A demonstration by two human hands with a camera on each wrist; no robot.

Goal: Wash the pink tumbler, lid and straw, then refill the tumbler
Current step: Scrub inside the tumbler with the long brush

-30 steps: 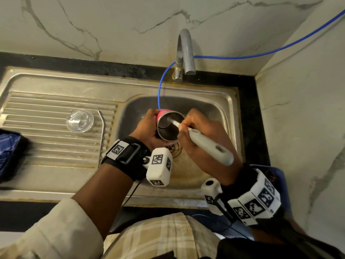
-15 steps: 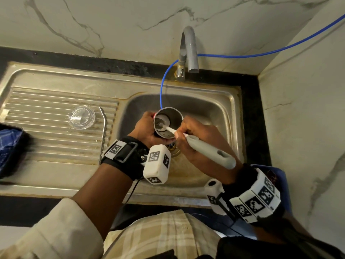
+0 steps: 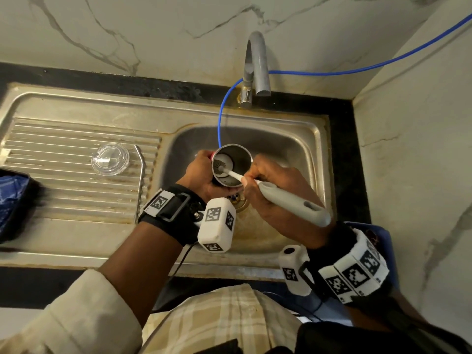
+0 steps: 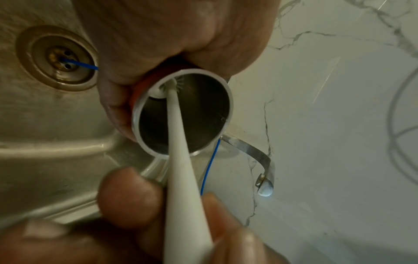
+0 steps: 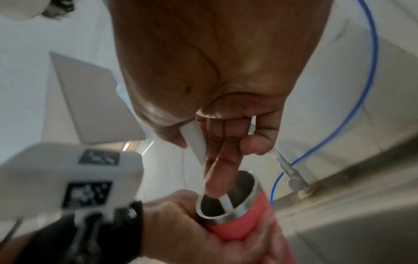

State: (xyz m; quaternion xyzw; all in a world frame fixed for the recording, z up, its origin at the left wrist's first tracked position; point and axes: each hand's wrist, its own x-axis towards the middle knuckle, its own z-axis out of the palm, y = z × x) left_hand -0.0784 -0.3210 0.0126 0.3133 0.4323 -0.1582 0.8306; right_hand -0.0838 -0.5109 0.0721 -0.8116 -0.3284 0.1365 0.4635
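Holding the pink tumbler (image 3: 231, 166) at frame centre over the sink (image 3: 286, 146), my left hand (image 3: 201, 175) wraps its body; my right hand (image 3: 275, 192) grips the brush (image 3: 293, 204), its head inside; the clear lid (image 3: 110, 159) lies left on the drainboard (image 3: 63, 190).

tumbler (image 3: 231, 166) base behind left hand (image 3: 201, 175)

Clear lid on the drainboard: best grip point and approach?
Take the clear round plastic lid by its outer rim, pinching opposite edges from above. It lies flat on the ribbed steel drainboard, so nothing offers a side hold. Come from its left: the bent metal straw lies close on its right.
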